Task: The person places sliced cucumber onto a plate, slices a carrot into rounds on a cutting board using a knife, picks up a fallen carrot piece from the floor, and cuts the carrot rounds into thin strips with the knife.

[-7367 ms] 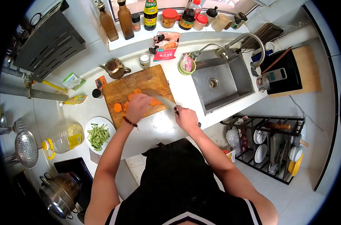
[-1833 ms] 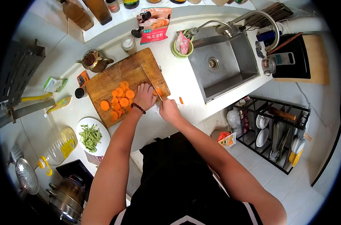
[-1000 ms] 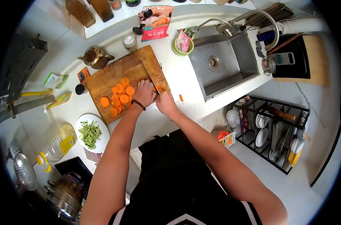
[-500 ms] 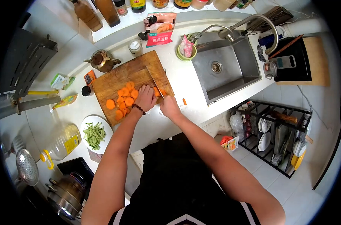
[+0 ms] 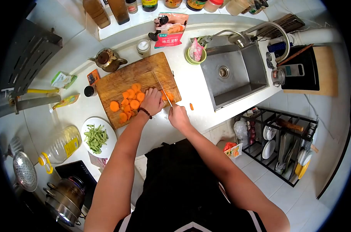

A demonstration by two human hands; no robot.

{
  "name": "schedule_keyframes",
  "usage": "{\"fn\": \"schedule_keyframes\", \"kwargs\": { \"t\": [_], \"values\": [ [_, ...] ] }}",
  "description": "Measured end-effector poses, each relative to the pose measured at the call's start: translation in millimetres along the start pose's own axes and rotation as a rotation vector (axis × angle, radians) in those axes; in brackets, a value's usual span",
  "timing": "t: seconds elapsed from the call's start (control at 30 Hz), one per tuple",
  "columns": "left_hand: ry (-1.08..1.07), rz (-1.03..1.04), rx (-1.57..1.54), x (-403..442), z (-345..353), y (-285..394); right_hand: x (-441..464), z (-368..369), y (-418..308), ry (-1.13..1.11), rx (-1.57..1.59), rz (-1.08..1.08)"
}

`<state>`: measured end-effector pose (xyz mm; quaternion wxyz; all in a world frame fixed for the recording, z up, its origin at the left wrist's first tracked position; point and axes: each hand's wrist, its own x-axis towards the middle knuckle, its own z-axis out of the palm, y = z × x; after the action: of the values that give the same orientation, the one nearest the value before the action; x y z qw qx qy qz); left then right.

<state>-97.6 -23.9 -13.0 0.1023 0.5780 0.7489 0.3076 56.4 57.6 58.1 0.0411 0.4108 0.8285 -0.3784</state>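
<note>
My right hand (image 5: 178,116) is closed around the handle of a knife (image 5: 160,86), whose blade points away from me across the wooden cutting board (image 5: 135,71). Curled fingers of my left hand (image 5: 152,102) press down on a carrot just left of the blade; most of that carrot is hidden beneath them. A bit of carrot (image 5: 170,95) shows right of the blade. Several carrot slices (image 5: 134,104) lie in a loose pile left of my left hand. One small carrot scrap (image 5: 191,106) rests on the counter, right of the board.
A white plate (image 5: 110,144) of green strips stands left of the board. Behind it are a teapot (image 5: 107,60), a jar (image 5: 143,47) and a pink packet (image 5: 171,33). To the right is the sink (image 5: 235,73); an oil bottle (image 5: 63,145) lies at left.
The whole view has shifted slightly. My hands keep nearly the same place on the board, and the knife has barely moved beside my left fingers.
</note>
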Motion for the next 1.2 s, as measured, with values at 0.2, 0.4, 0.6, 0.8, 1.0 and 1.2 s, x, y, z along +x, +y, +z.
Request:
{"fn": "schedule_keyframes", "kwargs": {
  "t": [0.2,0.4,0.6,0.8,1.0,1.2],
  "values": [
    [0.022,0.015,-0.006,-1,2,-2,1,1,-3,0.018,-0.006,0.0],
    [-0.033,-0.016,-0.003,1,-3,2,24,7,-3,-0.069,-0.033,0.06],
    [0.017,0.017,0.011,-2,1,0,12,-5,-5,0.024,0.082,0.067],
    [-0.03,-0.027,-0.005,-3,-2,1,4,-3,-16,0.01,0.052,-0.007],
    [0.022,0.011,0.015,-3,2,-2,19,7,-17,-0.036,-0.053,0.032],
    [0.004,-0.009,-0.013,-2,-2,1,21,-2,-9,0.038,0.094,0.005]
  ]
}}
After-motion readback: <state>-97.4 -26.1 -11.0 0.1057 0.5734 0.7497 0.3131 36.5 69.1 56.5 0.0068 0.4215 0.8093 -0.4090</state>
